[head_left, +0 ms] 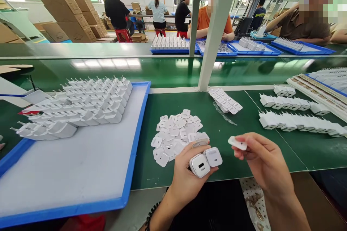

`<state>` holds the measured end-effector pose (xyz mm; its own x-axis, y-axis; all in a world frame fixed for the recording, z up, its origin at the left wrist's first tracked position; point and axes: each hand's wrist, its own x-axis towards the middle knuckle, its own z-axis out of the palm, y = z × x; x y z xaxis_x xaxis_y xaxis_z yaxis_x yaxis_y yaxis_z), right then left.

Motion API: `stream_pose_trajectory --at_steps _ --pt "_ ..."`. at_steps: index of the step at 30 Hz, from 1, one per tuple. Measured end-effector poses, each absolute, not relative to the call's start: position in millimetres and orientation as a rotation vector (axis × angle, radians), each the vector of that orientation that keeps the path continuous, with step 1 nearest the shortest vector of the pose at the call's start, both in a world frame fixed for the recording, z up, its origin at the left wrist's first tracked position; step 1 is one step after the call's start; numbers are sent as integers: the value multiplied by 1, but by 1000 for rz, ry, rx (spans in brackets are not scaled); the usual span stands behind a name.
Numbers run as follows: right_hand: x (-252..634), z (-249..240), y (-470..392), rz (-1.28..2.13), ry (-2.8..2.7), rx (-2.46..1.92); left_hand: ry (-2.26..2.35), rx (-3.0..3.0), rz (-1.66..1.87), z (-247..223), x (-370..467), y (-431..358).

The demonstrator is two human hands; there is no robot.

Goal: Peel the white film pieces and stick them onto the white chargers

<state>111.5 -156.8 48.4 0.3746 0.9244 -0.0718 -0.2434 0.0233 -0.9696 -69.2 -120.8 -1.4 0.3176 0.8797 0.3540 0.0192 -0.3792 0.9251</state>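
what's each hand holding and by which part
Left hand: two white chargers, gripped around their sides. Right hand: a small white piece, pinched near one end.

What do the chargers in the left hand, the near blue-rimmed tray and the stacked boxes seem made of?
Chargers in the left hand: probably hard plastic, satin white, judging by smooth, rounded faces.
Tray: likely plastic, with a smooth, evenly blue rim; its pale bed may be a separate liner.
Stacked boxes: seemingly matte brown cardboard, flat-sided with dark printing.
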Motion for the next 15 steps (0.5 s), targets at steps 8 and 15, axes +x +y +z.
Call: stream_pose_trajectory --at_steps 8,15 --pt "97 34 -184 1373 -694 -1262 840 1677 1221 1 -68 -121" --pt "83 35 -193 1402 -655 -1279 817 1693 1251 2 -68 -120"
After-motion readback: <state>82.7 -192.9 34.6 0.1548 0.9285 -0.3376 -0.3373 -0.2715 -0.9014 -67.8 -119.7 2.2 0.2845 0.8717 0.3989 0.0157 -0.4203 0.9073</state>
